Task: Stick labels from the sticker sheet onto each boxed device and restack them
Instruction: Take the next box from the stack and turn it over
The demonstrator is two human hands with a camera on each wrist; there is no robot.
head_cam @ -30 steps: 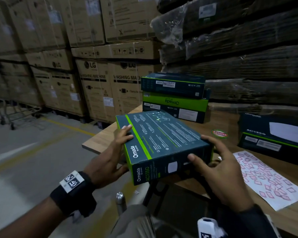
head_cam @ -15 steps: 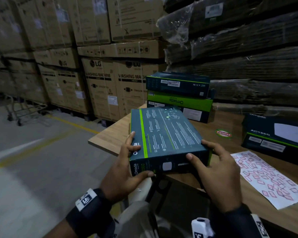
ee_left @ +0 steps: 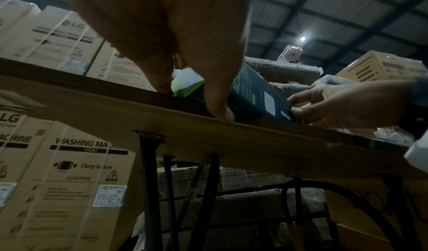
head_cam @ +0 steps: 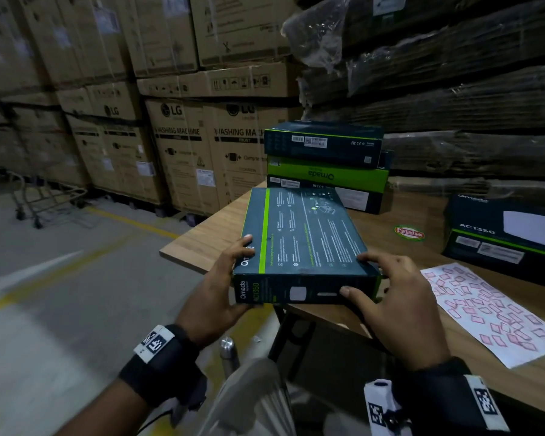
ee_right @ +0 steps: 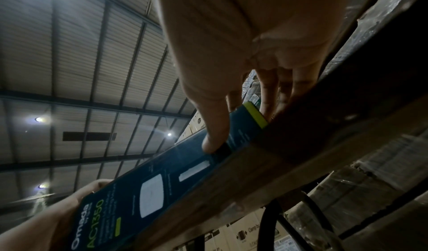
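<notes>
Gripping boxed device (head_cam: 299, 243) both hands: left (head_cam: 216, 297), right (head_cam: 400, 306); fingertips partly hidden.

Held box (head_cam: 302, 243): "Omada", "AC1350". Cartons (head_cam: 183, 152): "LG", "WASHING MACHINE". Table sticker (head_cam: 409, 233): "Patelsa".

Dark Omada box (head_cam: 302, 240), green-striped, printed face up at the tabletop (head_cam: 208, 237) near edge; three-box stack (head_cam: 324, 165) behind it, sticker sheet (head_cam: 491, 309) flat to its right.

The small print on the held box (head_cam: 302, 234) is too blurred to read.
</notes>
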